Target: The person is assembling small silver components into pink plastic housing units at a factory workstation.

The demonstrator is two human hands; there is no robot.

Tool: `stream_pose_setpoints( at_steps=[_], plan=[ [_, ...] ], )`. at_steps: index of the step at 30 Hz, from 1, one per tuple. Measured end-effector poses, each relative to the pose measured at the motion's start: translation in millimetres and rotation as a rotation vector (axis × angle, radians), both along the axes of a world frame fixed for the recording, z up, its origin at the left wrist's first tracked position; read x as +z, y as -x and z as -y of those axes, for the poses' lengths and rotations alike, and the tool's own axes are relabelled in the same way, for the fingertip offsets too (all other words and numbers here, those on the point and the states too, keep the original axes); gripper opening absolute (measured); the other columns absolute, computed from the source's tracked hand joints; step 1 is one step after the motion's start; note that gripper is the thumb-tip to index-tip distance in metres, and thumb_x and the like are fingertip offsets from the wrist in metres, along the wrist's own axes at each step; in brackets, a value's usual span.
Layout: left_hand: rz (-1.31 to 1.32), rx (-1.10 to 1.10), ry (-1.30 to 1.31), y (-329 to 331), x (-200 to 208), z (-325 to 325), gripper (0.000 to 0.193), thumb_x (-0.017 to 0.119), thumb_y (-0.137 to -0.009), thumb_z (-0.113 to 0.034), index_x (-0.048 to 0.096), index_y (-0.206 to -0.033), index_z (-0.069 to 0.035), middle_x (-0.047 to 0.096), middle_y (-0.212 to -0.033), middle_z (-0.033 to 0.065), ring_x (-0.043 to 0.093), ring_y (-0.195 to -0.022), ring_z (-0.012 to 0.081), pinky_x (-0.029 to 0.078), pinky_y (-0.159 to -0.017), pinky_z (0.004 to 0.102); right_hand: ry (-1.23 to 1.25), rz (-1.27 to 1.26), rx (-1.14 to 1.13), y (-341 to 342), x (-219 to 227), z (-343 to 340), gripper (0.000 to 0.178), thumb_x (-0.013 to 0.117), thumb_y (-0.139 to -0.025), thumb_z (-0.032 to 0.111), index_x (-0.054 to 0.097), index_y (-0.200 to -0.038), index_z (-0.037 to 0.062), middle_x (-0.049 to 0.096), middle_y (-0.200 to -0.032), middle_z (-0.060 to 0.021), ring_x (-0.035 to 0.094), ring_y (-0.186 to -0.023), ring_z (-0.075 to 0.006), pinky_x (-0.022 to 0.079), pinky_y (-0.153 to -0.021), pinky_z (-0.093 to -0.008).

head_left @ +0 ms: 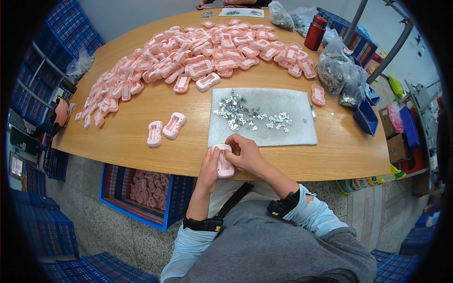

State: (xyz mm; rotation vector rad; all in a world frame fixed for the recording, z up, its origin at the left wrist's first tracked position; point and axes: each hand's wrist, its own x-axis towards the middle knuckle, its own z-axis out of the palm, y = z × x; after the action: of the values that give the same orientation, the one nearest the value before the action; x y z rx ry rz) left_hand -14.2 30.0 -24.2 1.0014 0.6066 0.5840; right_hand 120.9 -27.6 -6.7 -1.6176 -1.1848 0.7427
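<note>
Wooden table (141, 137), near edge: left hand (209, 169) and right hand (245, 153) both clasp pink plastic shell (223, 163). Grey pad (283, 134) with metal clips (245, 115) just beyond; pink pile (188, 61) far left; bare wood between.

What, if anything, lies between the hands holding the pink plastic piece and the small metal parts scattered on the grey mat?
Nothing visible does. The left hand and right hand hold the pink plastic piece at the near table edge, just below the grey mat. Between them and the metal parts is only bare mat.
</note>
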Motion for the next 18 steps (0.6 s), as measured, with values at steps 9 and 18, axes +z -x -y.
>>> stream_pose_setpoints(
  at_steps=[9,18],
  plan=[
    [0.013,0.005,0.025,-1.6,3.7,1.3,0.031,0.035,-0.097,-0.030,0.044,-0.113,-0.005,0.056,-0.096,0.0055,0.056,-0.083,0.0108,0.047,-0.072,0.0252,-0.091,0.006,-0.008,0.2,-8.3,-0.4,0.026,0.062,-0.073,0.010,0.056,-0.097,0.0011,0.061,-0.071,-0.0062,0.051,-0.051,-0.0075,0.041,-0.046,-0.0231],
    [-0.009,-0.012,-0.004,-1.4,4.8,1.2,0.032,0.034,-0.097,-0.031,0.044,-0.112,-0.005,0.055,-0.094,0.0052,0.056,-0.080,0.0100,0.047,-0.070,0.0251,-0.087,-0.020,0.033,-0.6,-7.4,1.4,0.024,0.061,-0.075,0.011,0.057,-0.096,0.0014,0.060,-0.070,-0.0054,0.051,-0.051,-0.0079,0.041,-0.047,-0.0233]
  ],
)
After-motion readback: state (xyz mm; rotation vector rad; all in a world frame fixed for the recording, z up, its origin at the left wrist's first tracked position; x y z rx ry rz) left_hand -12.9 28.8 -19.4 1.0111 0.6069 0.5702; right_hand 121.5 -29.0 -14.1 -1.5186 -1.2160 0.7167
